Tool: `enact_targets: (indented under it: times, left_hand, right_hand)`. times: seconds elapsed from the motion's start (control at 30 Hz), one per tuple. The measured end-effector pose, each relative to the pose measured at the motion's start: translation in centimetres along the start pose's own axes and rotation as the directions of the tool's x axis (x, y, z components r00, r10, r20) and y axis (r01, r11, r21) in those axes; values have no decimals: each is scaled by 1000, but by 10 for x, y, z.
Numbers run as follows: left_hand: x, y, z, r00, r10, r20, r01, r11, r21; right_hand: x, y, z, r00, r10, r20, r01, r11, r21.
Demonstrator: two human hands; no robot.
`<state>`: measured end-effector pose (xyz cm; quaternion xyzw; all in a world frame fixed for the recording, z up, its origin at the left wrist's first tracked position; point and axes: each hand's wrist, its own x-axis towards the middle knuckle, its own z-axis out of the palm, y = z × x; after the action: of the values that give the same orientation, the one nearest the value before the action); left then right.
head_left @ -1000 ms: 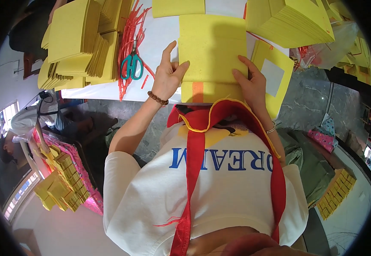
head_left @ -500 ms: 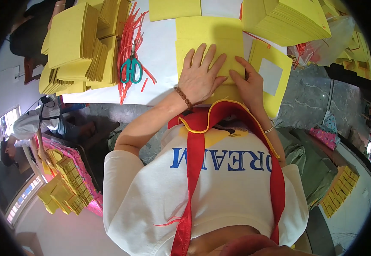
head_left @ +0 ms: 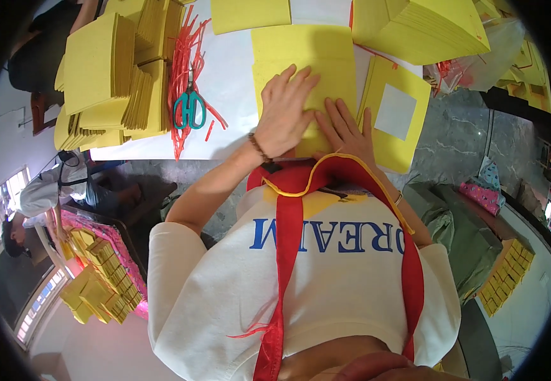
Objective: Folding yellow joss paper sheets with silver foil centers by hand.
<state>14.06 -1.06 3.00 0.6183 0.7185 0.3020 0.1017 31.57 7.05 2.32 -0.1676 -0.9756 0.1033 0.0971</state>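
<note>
A yellow paper sheet (head_left: 306, 44) with a crosswise crease or edge lies on the white tabletop in front of me. My left hand (head_left: 285, 113), a beaded bracelet at its wrist, rests on it with fingers stretched away from me. Flat on the sheet's right part, nearer my body, is my right hand (head_left: 350, 134), its fingers apart. Neither hand grips anything. To the right of my right hand lies a yellow piece (head_left: 421, 120) with a white rectangle (head_left: 394, 112). The sheet's near end is partly hidden by my hands and red apron (head_left: 291, 219).
Left of the sheet are teal-handled scissors (head_left: 190, 109) on a bundle of red strips (head_left: 183, 70). Tall yellow paper stacks stand at left (head_left: 94, 63) and far right (head_left: 421, 28). Another yellow sheet (head_left: 250, 14) lies beyond. A person (head_left: 47, 190) works among yellow bundles at lower left.
My right hand has come down nearer my body and flattened, its fingers now spread. My left hand's fingers have drawn slightly closer together. The whole view has shifted a little.
</note>
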Motion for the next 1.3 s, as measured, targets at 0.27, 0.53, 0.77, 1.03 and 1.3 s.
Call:
enact_targets:
  times: [0.27, 0.53, 0.77, 1.03, 1.3]
  left_hand:
    - [-8, 16, -23, 947, 224, 228, -287, 912, 293]
    - [9, 9, -33, 959, 244, 145, -265, 952, 151]
    - [78, -68, -125, 929, 142, -341, -88, 982, 167]
    - [110, -181, -30, 951, 272, -149, -158, 839, 521]
    - [110, -193, -9, 989, 150, -18, -114, 818, 564]
  right_hand:
    - [-2, 18, 8, 997, -10, 77, -5, 980, 198]
    - [0, 27, -22, 962, 243, -128, -60, 641, 765]
    - [5, 25, -15, 969, 172, -179, -7, 740, 673]
    - [5, 27, 6, 995, 65, -76, -29, 911, 411]
    - [5, 24, 5, 995, 88, -46, -59, 895, 443]
